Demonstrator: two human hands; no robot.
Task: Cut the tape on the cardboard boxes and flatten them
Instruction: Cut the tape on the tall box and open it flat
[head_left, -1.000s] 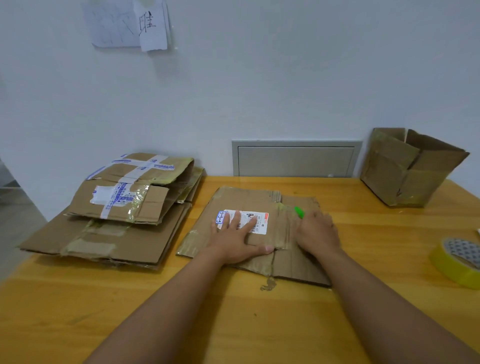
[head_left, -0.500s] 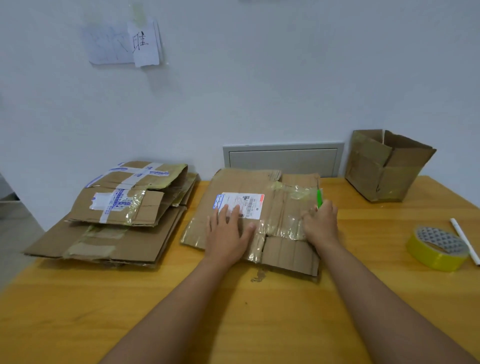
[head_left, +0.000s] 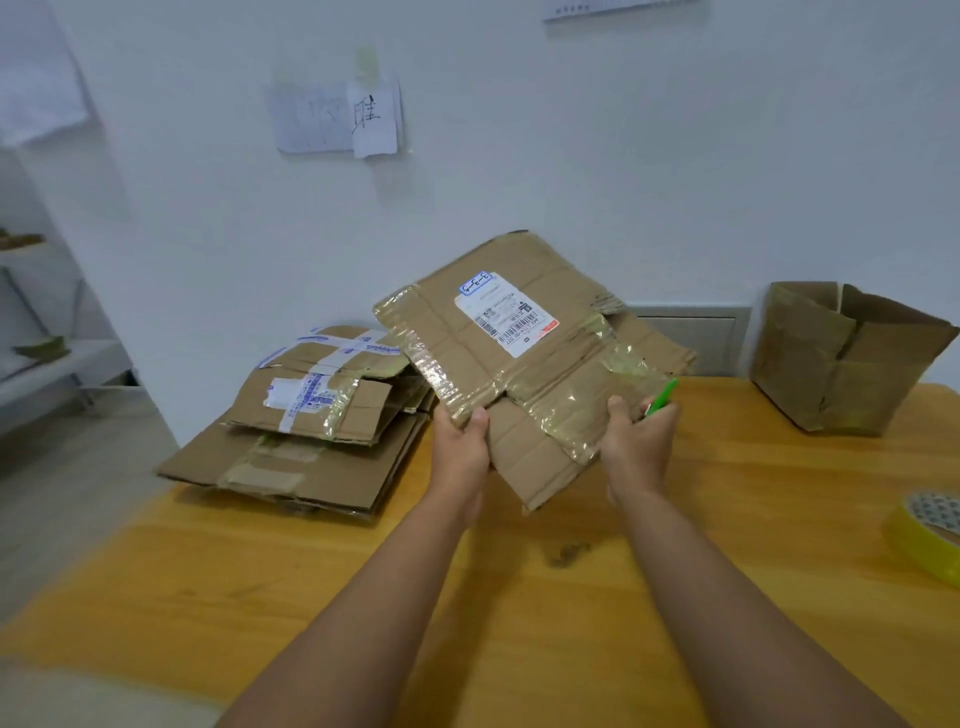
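Observation:
A flattened cardboard box (head_left: 524, 364) with a white shipping label and shiny tape is lifted off the wooden table (head_left: 519, 623) and tilted up. My left hand (head_left: 462, 447) grips its lower left edge, thumb on top. My right hand (head_left: 636, 441) grips its lower right edge and also holds a green cutter (head_left: 661, 397), whose tip sticks out above the fingers. A stack of flattened boxes (head_left: 306, 431) lies at the table's left. An open, standing cardboard box (head_left: 841, 358) is at the back right.
A yellow tape roll (head_left: 930, 535) lies at the right edge of the table. A white wall with pinned papers (head_left: 337, 119) stands close behind, with a grey panel (head_left: 691, 332) low on it. The floor drops away on the left.
The flattened box lay on the table under both my hands; now both hands grip its near edge and have lifted it, tilted, towards the left stack. The view has tilted up.

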